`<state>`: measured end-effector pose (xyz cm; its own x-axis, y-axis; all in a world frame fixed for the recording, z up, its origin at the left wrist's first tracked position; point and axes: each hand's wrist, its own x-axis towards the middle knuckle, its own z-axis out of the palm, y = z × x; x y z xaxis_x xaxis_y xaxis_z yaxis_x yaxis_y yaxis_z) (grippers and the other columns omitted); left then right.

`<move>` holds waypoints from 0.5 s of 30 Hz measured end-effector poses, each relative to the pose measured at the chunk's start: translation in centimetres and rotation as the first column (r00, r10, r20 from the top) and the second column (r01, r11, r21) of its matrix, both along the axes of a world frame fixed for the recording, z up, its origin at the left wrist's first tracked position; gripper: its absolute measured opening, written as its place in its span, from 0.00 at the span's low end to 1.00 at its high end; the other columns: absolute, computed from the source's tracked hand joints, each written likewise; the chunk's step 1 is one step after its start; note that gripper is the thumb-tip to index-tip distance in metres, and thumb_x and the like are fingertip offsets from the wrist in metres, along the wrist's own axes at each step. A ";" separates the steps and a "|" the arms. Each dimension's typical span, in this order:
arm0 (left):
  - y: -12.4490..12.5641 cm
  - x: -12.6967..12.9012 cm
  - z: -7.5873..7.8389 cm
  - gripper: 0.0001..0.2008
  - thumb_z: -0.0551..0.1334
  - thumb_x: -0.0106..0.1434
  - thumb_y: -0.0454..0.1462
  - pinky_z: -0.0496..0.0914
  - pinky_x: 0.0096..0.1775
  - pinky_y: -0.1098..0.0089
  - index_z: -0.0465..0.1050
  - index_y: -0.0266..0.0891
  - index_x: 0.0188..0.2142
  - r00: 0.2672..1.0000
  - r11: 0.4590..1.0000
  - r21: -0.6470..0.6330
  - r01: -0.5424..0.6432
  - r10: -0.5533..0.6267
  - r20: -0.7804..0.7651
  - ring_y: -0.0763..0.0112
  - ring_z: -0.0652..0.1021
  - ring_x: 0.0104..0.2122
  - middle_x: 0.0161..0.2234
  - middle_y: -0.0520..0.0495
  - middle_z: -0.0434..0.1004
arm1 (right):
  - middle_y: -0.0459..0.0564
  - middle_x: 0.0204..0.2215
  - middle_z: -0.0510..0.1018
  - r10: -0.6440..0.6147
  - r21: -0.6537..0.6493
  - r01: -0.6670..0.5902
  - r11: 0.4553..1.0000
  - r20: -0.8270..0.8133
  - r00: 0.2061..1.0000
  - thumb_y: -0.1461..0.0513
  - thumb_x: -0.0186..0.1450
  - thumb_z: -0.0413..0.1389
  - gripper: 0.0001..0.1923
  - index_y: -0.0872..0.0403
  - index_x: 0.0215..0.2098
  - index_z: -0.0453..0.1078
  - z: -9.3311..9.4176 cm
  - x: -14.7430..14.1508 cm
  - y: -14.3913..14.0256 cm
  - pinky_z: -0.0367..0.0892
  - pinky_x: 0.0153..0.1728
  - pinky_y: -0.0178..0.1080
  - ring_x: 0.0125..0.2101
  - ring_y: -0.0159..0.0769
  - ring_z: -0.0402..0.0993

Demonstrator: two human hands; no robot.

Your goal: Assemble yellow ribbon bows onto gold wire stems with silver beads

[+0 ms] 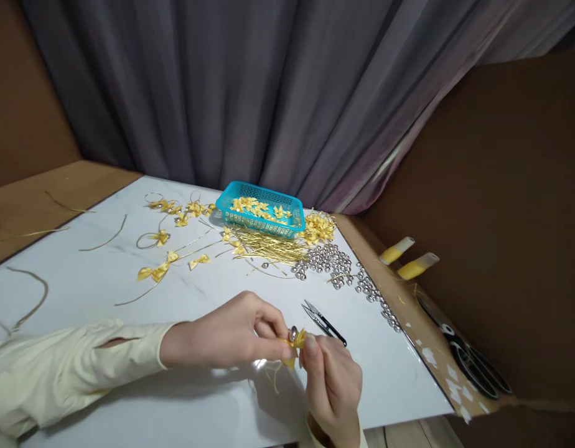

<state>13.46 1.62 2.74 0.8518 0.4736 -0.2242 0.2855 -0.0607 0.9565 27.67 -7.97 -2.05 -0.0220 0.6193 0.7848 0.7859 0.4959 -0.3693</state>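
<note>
My left hand (231, 333) reaches in from the left, thumb and fingers pinched on the left side of a small yellow ribbon bow (297, 340). From the right, my right hand (334, 376) pinches the same bow between thumb and fingers. A shiny silver bead (294, 333) sits at the bow's upper left, beside my left fingertips. Below the bow hangs a thin pale strand (274, 381). My fingers cover parts of the bow, so how the bead is joined to it is hidden. Thread snips (325, 323) with black handles lie just beyond my right hand.
A turquoise basket (226, 218) with yellow bows stands at the back. Before it lie gold ties (273, 247), more bows (320, 227) and silver beads (327, 258). Wired bows (157, 270) lie left. Scissors (474, 361) and two yellow-filled tubes (418, 266) lie at the right.
</note>
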 end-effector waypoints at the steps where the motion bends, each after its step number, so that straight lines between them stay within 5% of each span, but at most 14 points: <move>1: 0.1 0.0 0.0 0.09 0.64 0.51 0.40 0.54 0.21 0.77 0.71 0.33 0.24 1.000 0.998 -0.064 0.010 -0.010 -0.006 0.80 0.61 0.18 0.16 0.57 0.64 | 0.41 0.16 0.62 0.000 0.001 0.000 1.000 0.013 1.000 0.72 0.65 0.43 0.13 0.53 0.25 0.56 0.0 0.1 -0.1 0.53 0.20 0.33 0.16 0.27 0.58; 5: 0.5 0.0 -0.3 0.10 0.65 0.50 0.40 0.52 0.20 0.77 0.72 0.33 0.23 1.000 0.984 -0.179 0.024 -0.024 0.000 0.81 0.60 0.17 0.16 0.56 0.66 | 0.41 0.16 0.61 -0.043 0.034 0.042 0.999 0.026 0.999 0.72 0.64 0.44 0.13 0.53 0.24 0.56 0.3 0.4 -0.3 0.52 0.20 0.34 0.16 0.27 0.57; 11: 0.5 0.0 -0.5 0.10 0.66 0.48 0.40 0.52 0.20 0.77 0.73 0.34 0.22 0.999 0.978 -0.206 0.015 -0.021 -0.026 0.81 0.61 0.16 0.17 0.55 0.68 | 0.40 0.15 0.59 -0.076 0.004 0.076 0.997 -0.014 0.997 0.71 0.65 0.46 0.14 0.53 0.22 0.56 0.4 1.0 -0.8 0.52 0.19 0.34 0.15 0.26 0.55; 15: 0.4 0.0 -0.7 0.08 0.65 0.49 0.39 0.53 0.20 0.78 0.72 0.34 0.22 0.998 0.983 -0.183 0.005 -0.015 -0.053 0.80 0.62 0.17 0.17 0.55 0.69 | 0.42 0.15 0.59 -0.210 -0.017 0.210 0.978 -0.153 0.966 0.68 0.67 0.44 0.17 0.54 0.21 0.57 0.5 1.3 -0.9 0.52 0.18 0.34 0.15 0.26 0.56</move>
